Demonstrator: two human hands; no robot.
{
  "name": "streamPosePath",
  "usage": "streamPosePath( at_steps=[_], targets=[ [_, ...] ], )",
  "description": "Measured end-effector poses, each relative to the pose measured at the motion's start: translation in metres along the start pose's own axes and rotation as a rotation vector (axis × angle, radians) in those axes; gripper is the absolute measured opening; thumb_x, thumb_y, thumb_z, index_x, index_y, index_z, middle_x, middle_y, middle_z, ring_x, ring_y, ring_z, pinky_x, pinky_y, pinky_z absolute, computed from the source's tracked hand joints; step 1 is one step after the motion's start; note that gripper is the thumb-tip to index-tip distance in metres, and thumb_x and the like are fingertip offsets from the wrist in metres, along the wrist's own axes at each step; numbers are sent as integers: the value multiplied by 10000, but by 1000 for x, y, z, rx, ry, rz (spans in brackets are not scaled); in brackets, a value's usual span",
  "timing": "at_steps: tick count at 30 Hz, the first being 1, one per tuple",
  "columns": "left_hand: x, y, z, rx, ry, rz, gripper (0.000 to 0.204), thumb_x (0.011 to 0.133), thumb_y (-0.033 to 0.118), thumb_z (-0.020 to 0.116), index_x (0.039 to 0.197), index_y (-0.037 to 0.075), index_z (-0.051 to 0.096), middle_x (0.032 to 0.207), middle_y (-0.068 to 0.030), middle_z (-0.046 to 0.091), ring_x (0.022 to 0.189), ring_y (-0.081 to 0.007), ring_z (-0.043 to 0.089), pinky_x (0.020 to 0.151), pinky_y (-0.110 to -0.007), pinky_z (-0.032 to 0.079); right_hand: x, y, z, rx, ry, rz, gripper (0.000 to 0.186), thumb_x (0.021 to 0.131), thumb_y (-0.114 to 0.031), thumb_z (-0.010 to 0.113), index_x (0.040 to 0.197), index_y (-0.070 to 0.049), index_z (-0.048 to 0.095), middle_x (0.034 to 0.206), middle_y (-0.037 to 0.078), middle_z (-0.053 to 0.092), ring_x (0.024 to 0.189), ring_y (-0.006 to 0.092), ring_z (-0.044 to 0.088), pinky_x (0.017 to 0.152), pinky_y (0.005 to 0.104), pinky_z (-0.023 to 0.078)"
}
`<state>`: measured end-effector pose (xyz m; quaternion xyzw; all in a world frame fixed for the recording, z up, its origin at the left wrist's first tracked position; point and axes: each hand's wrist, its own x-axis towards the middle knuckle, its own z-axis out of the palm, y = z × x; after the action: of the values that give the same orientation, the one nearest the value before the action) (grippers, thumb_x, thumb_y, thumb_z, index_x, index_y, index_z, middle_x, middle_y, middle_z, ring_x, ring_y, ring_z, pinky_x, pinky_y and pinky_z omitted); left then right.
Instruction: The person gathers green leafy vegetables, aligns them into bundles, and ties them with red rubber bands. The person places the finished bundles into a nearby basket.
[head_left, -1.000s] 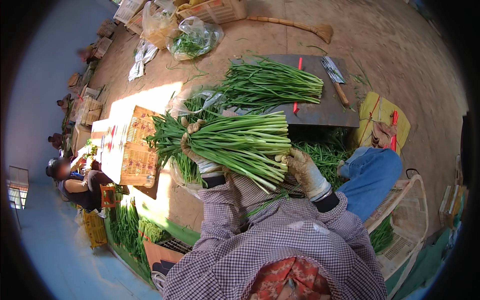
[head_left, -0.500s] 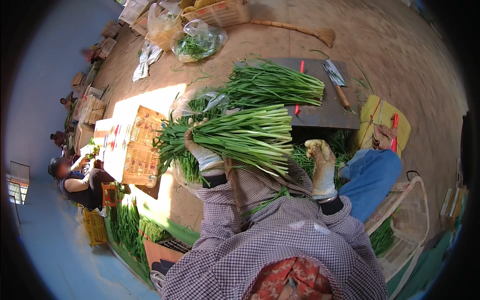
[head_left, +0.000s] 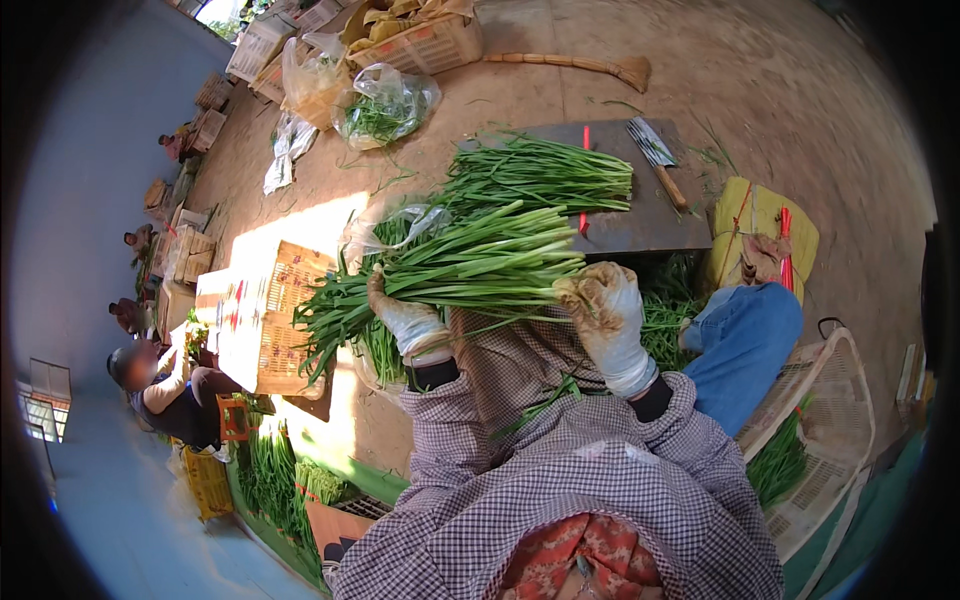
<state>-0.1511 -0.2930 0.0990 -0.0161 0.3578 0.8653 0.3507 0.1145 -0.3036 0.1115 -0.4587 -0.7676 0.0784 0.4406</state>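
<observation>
A gloved left hand, my left hand (head_left: pixel 412 318), is wrapped round a bunch of Chinese chives (head_left: pixel 480 265) held above my lap. The dark leaf tips droop to the left and the pale stem ends point right. My right hand (head_left: pixel 605 315), in a soiled white glove, has its curled fingers against those stem ends; the fingertips are partly hidden. Just beyond lies another pile of chives (head_left: pixel 545 175) on a dark board (head_left: pixel 655 232), with a red tie strip (head_left: pixel 584 222) under it. A wide-bladed knife (head_left: pixel 655 150) with a wooden handle rests at the board's far right.
Loose greens (head_left: pixel 665 315) lie below the board. A yellow bundle (head_left: pixel 735 225) with red strips (head_left: pixel 785 245) stands right, near a white basket (head_left: pixel 835 430). An orange crate (head_left: pixel 295 270) is at left, beyond it a seated person (head_left: pixel 170 390). A broom (head_left: pixel 570 62) lies on the floor.
My right hand has risen leftward from beside the bunch to its stem ends, and its fingers now touch them. My left hand keeps its hold; the view has shifted slightly.
</observation>
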Motion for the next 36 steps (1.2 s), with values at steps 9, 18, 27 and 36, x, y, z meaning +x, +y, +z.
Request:
streamPosePath(
  at_steps=[9,18,27,36],
  targets=[
    [17,5,-25,36,82,-85,404,912,319,429,1158,23,551,1133,-171,609,1015,-332,601,876,-491,518,-88,101,-61,-426,-940,171,434,808,-369,634,1097,-46,615,942,135,615,827,304,605,723,399,483],
    [5,-2,-10,137,31,-65,412,903,339,460,1212,75,527,1214,-154,567,1066,-335,574,896,-508,500,-5,-8,60,1518,-231,882,229,867,-101,665,1050,18,595,918,43,663,752,89,614,639,206,505],
    [35,-5,-45,164,-62,-78,466,895,372,410,1197,39,533,1164,-175,602,1026,-346,601,886,-521,503,-5,49,24,1811,284,802,167,947,-206,552,951,-49,608,994,86,662,913,212,642,860,361,516],
    [37,-2,-42,285,-63,-109,432,894,359,424,1186,67,551,1181,-159,593,1040,-351,587,845,-546,508,-6,36,7,851,-286,580,295,922,-232,594,1097,4,572,837,69,610,705,115,569,655,237,482]
  ],
)
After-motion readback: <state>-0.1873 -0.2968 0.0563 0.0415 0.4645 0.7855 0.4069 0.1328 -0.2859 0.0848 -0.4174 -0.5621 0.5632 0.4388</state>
